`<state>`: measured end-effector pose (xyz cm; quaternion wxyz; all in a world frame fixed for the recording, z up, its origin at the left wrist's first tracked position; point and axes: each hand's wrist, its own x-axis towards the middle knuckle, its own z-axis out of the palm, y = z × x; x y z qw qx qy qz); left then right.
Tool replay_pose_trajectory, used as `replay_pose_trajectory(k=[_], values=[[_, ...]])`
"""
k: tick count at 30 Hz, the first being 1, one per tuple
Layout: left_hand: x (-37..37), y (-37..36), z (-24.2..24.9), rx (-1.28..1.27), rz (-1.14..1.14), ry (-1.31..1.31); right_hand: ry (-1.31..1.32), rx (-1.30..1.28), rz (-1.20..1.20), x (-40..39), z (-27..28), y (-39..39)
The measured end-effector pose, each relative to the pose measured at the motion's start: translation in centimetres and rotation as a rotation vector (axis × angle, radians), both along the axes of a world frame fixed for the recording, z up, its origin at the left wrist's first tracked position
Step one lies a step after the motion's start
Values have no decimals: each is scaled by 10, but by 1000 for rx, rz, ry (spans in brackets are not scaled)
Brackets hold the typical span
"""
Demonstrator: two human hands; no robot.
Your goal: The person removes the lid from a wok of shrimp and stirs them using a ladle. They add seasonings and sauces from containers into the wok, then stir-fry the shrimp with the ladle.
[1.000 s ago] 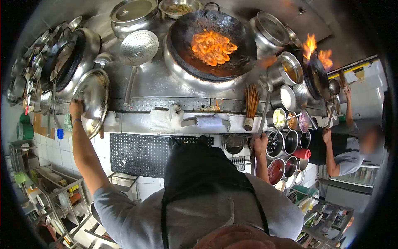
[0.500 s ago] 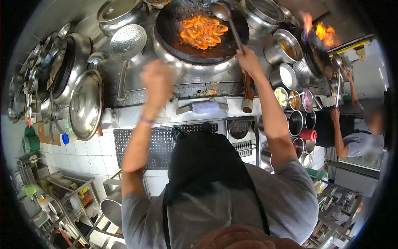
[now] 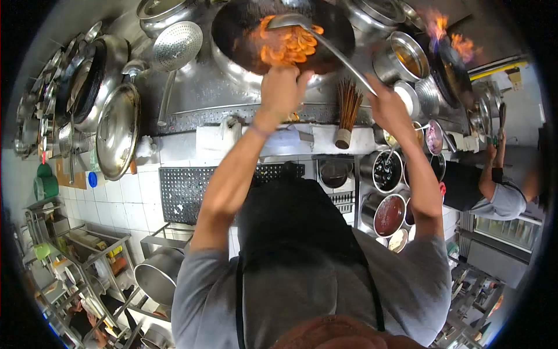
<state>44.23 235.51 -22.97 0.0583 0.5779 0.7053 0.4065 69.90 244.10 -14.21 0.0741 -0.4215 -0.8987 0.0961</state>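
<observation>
Gripping the long handle of a steel ladle (image 3: 290,22), the right hand (image 3: 386,104) was closed around the shaft, right of the upper centre. The ladle's bowl overlapped a heap of orange prawns (image 3: 290,51) in a black wok (image 3: 337,29) at the top centre of the frame. At that wok's near edge was the left hand (image 3: 282,90), thumb apart; its fingers were hidden, so whether they pinched the rim could not be told.

Several things stood in the way. The left hand covered part of the near rim, the ladle bowl hid some prawns, and the right forearm (image 3: 421,174) crossed the sauce containers at right. A bamboo brush (image 3: 347,110) stood between the two forearms, near the right hand. A perforated skimmer (image 3: 177,46) lay at upper left, with a domed lid (image 3: 118,131) below and left of it.

Counted, there was one ladle, one skimmer, one brush and three woks: the central one, a left wok (image 3: 93,87) and a right wok (image 3: 453,70). Two tongues of flame (image 3: 437,26) rose at upper right. One co-worker (image 3: 500,200) stood at the right edge. The piled prawns could not be counted.
</observation>
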Motion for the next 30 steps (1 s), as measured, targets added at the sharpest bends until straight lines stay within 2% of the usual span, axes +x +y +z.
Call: replay_pose_trajectory(k=[1,3,5,6,9,10,14,15,17,20,22,24,25,26,27,29,30], values=[[6,-19,15,139,-39,32,39,45,-9,27,-4,5],[15,-20,12,396,-41,59,-73,-39,-65,59,39,-10],[10,-2,10,136,-5,-46,45,-46,65,90,58,-16],[6,2,12,15,10,-89,-3,-51,93,96,68,-22],[21,-26,38,40,4,56,-159,-60,157,98,90,-21],[28,-35,55,69,-4,13,-217,-82,163,100,90,-23],[12,-1,59,-37,18,1,-267,-104,72,38,57,-2],[8,5,47,-6,37,35,-313,-109,11,20,40,7],[14,5,-4,46,68,95,-169,11,44,3,-18,31],[28,-46,-41,102,-14,67,-97,-1,-182,-26,-36,3],[34,-70,-55,136,-69,-13,-42,13,-175,-14,-35,-4],[20,-57,-28,132,-65,53,22,-26,-109,16,-44,-4],[9,-46,-13,129,-58,89,98,-42,-55,28,-37,-8],[-2,-31,-7,184,-30,130,65,-84,-83,33,-22,-19],[-6,-23,-9,190,-19,111,33,-120,-110,40,-7,-31],[-14,-7,-10,214,7,87,130,-71,-23,67,-15,-35],[-15,-5,-7,190,-3,57,107,-129,-62,73,-11,-39]])
